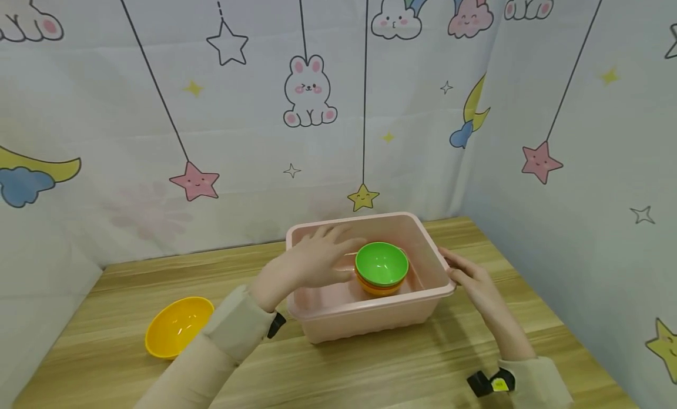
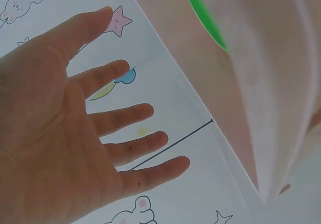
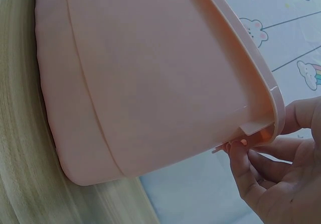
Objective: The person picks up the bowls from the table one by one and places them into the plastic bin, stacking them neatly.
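A pink plastic bin [image 1: 370,322] stands on the wooden table. Inside, toward its right half, a green bowl [image 1: 382,264] sits on top of an orange bowl [image 1: 378,290]. My right hand [image 1: 472,280] grips the bin's right end at the rim; in the right wrist view the fingers [image 3: 242,171] curl under the lip. Over the left part of the bin hovers my left hand [image 1: 316,257], its fingers spread and nothing in them. The left wrist view shows that palm with fingers [image 2: 135,179] apart. Left of the bin, a yellow bowl [image 1: 180,327] lies tilted on the table.
A white cloth [image 1: 254,133] printed with stars and rabbits hangs behind the table, and another stretch of it [image 1: 587,233] runs along the right side. The wooden tabletop [image 1: 338,374] extends in front of the bin. Both forearms reach in from the near edge.
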The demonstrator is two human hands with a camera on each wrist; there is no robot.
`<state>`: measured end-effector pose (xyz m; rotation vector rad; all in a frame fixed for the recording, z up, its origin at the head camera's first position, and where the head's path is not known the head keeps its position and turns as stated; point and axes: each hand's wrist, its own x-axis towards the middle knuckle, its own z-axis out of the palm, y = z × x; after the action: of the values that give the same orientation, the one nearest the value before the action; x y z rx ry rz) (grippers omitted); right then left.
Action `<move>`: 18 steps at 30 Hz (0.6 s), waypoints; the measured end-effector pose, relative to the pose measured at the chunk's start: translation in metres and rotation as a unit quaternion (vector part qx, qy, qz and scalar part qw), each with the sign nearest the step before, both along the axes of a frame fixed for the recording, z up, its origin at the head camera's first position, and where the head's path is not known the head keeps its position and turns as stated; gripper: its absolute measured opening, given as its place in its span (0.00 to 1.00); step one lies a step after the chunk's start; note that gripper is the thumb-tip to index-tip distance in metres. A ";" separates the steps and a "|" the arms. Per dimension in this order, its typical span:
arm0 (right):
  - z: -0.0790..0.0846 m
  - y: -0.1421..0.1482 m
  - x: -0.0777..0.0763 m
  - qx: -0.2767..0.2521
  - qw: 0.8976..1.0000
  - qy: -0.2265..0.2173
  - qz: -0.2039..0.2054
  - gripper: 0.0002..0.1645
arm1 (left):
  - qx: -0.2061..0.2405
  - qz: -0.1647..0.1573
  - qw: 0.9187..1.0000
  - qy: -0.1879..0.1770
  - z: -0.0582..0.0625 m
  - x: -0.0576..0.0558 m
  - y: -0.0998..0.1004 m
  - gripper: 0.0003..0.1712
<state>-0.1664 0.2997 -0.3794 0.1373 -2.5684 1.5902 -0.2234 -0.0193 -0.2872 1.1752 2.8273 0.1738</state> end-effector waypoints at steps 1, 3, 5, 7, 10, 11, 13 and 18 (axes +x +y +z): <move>0.001 0.000 0.000 0.001 1.000 -0.002 0.000 0.28 | 0.004 0.000 1.000 0.002 -0.001 0.001 -0.003 0.35; 0.002 0.000 0.001 0.002 1.000 -0.004 -0.001 0.28 | 0.015 -0.001 1.000 0.009 -0.003 0.003 -0.008 0.34; 0.002 0.000 0.001 0.002 1.000 -0.006 -0.002 0.28 | 0.027 -0.001 1.000 0.017 -0.005 0.005 -0.012 0.34; 0.002 0.000 0.000 0.003 1.000 -0.007 -0.003 0.28 | 0.041 0.006 0.999 0.023 -0.007 0.007 -0.018 0.34; 0.001 0.000 0.000 0.002 1.000 -0.006 -0.004 0.28 | 0.058 0.028 0.997 0.041 -0.011 0.011 -0.026 0.35; 0.001 0.000 0.000 0.002 1.000 -0.006 -0.005 0.28 | 0.063 0.038 0.996 0.045 -0.012 0.011 -0.029 0.35; 0.000 -0.001 -0.001 0.001 1.000 -0.005 -0.005 0.28 | 0.074 0.052 0.994 0.054 -0.015 0.013 -0.035 0.35; 0.000 0.000 -0.001 -0.002 1.000 -0.007 -0.005 0.29 | 0.093 0.077 0.991 0.062 -0.023 0.015 -0.045 0.36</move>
<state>-0.1674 0.2997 -0.3795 0.1137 -2.5717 1.5973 -0.2087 -0.0645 -0.3103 1.0295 3.0700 0.3948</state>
